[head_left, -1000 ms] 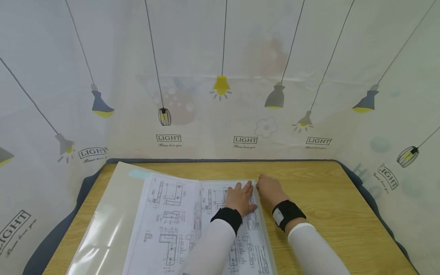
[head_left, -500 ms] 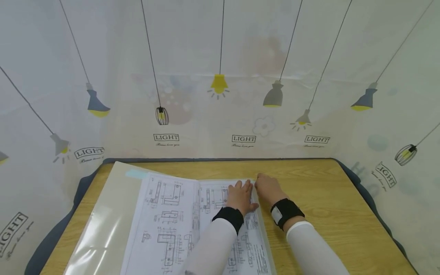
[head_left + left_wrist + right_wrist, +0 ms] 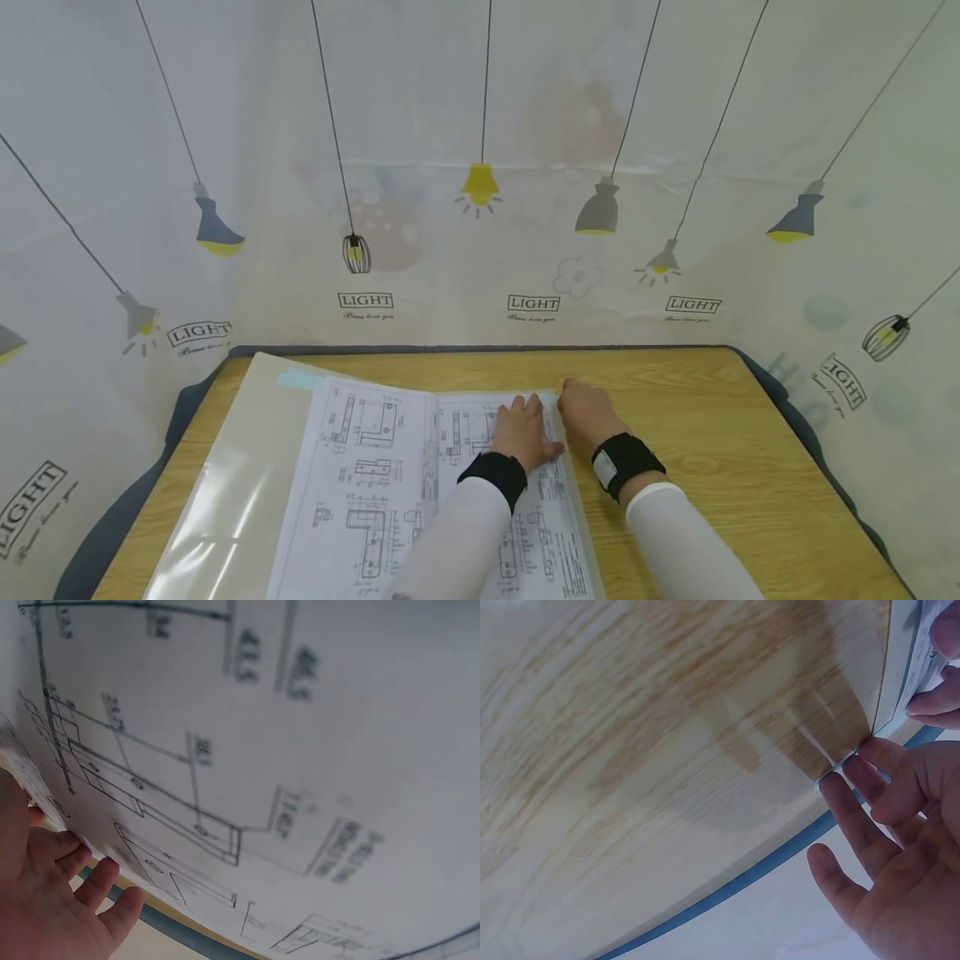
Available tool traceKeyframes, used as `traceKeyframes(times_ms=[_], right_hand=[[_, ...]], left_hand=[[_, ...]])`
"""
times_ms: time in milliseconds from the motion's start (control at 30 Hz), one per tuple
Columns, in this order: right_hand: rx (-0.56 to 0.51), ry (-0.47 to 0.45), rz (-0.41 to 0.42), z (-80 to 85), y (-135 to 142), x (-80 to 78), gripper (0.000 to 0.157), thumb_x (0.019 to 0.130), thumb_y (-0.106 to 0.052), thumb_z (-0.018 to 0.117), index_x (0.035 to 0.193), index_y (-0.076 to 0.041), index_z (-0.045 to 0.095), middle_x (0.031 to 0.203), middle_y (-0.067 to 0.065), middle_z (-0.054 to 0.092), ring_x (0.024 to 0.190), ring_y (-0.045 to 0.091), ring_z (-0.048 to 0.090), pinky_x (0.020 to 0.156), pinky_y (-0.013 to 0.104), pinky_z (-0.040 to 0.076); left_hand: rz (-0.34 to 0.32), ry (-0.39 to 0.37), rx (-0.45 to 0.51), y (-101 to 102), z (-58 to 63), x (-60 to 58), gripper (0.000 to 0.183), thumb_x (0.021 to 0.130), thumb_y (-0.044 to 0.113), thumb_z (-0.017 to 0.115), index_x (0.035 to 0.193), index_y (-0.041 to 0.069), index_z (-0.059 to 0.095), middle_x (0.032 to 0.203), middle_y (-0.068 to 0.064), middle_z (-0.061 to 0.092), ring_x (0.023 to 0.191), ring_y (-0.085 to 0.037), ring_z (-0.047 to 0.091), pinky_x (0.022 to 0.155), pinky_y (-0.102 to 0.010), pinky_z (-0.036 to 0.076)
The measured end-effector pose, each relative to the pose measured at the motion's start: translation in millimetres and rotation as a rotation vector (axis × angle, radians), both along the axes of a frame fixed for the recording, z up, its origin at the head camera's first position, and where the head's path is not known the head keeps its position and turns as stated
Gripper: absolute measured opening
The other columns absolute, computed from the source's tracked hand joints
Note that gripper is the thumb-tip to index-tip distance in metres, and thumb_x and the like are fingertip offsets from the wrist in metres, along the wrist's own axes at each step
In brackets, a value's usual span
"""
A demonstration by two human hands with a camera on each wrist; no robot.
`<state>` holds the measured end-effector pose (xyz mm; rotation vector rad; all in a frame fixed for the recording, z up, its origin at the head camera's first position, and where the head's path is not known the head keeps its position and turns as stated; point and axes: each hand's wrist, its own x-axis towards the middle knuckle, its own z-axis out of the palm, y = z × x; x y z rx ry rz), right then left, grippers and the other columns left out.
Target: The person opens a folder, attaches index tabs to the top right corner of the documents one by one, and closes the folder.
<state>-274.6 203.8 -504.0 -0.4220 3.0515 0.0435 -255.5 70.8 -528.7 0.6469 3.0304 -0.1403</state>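
Observation:
An open folder (image 3: 225, 467) lies on the table, its pages printed with technical drawings. In the head view my left hand (image 3: 519, 435) rests on the upper part of the right-hand page (image 3: 551, 533), fingers spread and thumb out to the right. The left wrist view shows that left hand (image 3: 71, 900) beside the drawings, which look curved up close. My right hand (image 3: 588, 412) is at the folder's upper right corner. In the right wrist view, the right hand's (image 3: 907, 840) fingertips touch a thin pale blue strip (image 3: 840, 763) at that corner. The thumb is bent below them.
Wood-grain table (image 3: 720, 467) extends to the right of the folder. A pale blue piece (image 3: 302, 380) sits at the left cover's top. Behind the table's dark edge (image 3: 480, 347) hangs a cloth (image 3: 450, 100) printed with lamps.
The left hand's fingers have drawn slightly left and closer together on the page. The right hand keeps its place at the corner. The whole view has shifted slightly.

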Motion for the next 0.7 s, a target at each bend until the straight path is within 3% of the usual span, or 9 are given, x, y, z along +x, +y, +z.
traceKeyframes(times_ms=[233,333,533,700], right_hand=[[-0.006,-0.017,-0.002,0.7,-2.6,-2.7,0.016,0.091,-0.006,0.058,0.090,-0.006,0.074,0.104,0.011,0.061,0.085,0.027,0.064,0.069,0.042,0.054],[-0.014,-0.030,0.003,2.7,-3.6,-1.7,0.015,0.090,-0.006,0.059,0.088,-0.006,0.074,0.105,0.011,0.061,0.087,0.026,0.064,0.069,0.041,0.054],[-0.051,-0.051,-0.011,7.3,-4.0,1.7,0.016,0.090,-0.004,0.058,0.091,-0.005,0.074,0.117,0.015,0.061,0.100,0.030,0.063,0.080,0.041,0.054],[-0.050,-0.034,0.004,8.6,-1.9,2.1,0.017,0.091,-0.005,0.057,0.087,-0.005,0.074,0.107,0.013,0.062,0.085,0.023,0.062,0.072,0.039,0.053]], left_hand=[[-0.026,-0.012,0.087,-15.7,-2.6,-4.3,0.074,0.087,0.068,0.045,0.135,0.012,0.050,0.134,-0.001,0.050,0.117,-0.019,0.048,0.096,-0.037,0.045],[-0.048,-0.017,0.131,-25.5,1.9,-1.9,0.069,0.090,0.059,0.050,0.138,0.010,0.047,0.137,-0.003,0.048,0.121,-0.021,0.048,0.096,-0.039,0.046],[-0.068,-0.053,0.159,-38.6,18.5,11.7,0.069,0.090,0.048,0.059,0.142,0.007,0.040,0.142,-0.006,0.044,0.127,-0.023,0.045,0.097,-0.041,0.045],[-0.035,-0.142,0.191,-51.4,33.4,25.9,0.072,0.089,0.049,0.060,0.143,0.007,0.039,0.146,-0.007,0.040,0.132,-0.026,0.040,0.101,-0.045,0.042]])
